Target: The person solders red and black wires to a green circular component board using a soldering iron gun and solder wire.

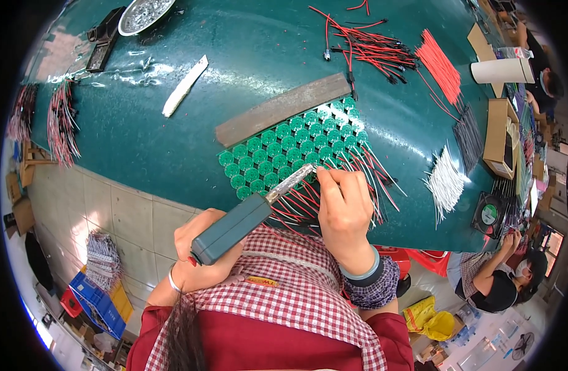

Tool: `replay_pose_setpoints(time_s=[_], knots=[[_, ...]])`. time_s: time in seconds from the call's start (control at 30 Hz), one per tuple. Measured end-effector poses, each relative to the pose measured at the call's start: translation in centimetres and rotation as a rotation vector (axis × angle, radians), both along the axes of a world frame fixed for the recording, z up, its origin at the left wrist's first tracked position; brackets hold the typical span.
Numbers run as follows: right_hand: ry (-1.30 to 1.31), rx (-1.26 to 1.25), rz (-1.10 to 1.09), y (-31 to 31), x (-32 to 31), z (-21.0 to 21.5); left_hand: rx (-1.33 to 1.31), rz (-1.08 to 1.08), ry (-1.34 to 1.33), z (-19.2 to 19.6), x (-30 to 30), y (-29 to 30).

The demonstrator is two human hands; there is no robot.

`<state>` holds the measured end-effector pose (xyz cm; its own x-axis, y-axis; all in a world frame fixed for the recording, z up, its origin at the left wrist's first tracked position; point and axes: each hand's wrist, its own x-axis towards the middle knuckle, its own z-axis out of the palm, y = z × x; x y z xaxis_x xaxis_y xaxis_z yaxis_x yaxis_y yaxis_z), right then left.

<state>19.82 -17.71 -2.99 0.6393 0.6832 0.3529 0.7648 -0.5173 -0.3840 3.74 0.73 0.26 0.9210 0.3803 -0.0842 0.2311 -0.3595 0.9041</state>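
Far left, off the table edge: bundles of red/white wires [61, 123] hang down, and a blue crate [98, 304] sits on the tiled floor below. Up top-left on the green table [172, 148] are a metal dish [145, 12] and a white strip [185, 85].

L hand [200, 250] is wrapped shut round the teal handle of a soldering iron [247, 219], low by the person's chest. The iron's long axis runs up and to the right from that fist; its silvery front end [293, 177] lands at the near edge of a block of round green circuit boards [296, 145]. So the boards lie up-right of the L grip, straight along the tool's line.

R hand [344, 207] sits just right of the tip, nearer the boards than the L. Thumb and forefinger are pinched together right beside the tip; prob on solder or a lead, but too small to tell what. Red/black leads [364, 179] fan out from the boards under and past this hand.

Behind the boards a grey flat bar [284, 108] lies along their far edge. Further right: a loose red wire pile [374, 49], red cut wires [438, 65], white cut wires [446, 182], cardboard boxes [500, 130], a small fan [489, 214]. Another person [494, 278] works at bottom right.
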Motion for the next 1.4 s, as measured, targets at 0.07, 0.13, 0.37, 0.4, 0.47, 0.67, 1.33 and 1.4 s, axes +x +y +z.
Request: replay_pose_setpoints(time_s=[0.07, 0.13, 0.37, 0.4, 0.47, 0.67, 1.33, 1.4], knots=[[-0.004, -0.003, 0.004, 0.0, 0.0, -0.1, 0.013, -0.009, 0.008, 0.0, 0.0, 0.1], [-0.006, -0.005, 0.005, 0.0, 0.0, 0.0, 0.019, -0.014, 0.021, 0.1, 0.0, 0.1], [-0.002, -0.012, 0.005, 0.0, 0.0, 0.0, 0.092, -0.032, -0.017, 0.4, -0.3, 0.4], [-0.003, -0.012, 0.006, 0.0, 0.0, 0.1, 0.076, -0.020, -0.003, 0.5, -0.4, 0.3], [-0.003, -0.018, 0.003, 0.0, -0.1, 0.1, 0.060, -0.006, 0.011, 0.6, -0.4, 0.3], [-0.017, 0.006, -0.017, 0.2, -0.2, 0.0, 0.072, -0.005, 0.036, 0.7, -0.7, 0.4], [-0.031, 0.032, 0.041, 0.8, -1.2, -0.3, 0.051, 0.008, -0.001, -0.3, -2.0, 0.5], [-0.032, 0.025, 0.040, 0.8, -1.3, -0.2, 0.038, 0.009, 0.000, -0.2, -2.0, 0.5]])
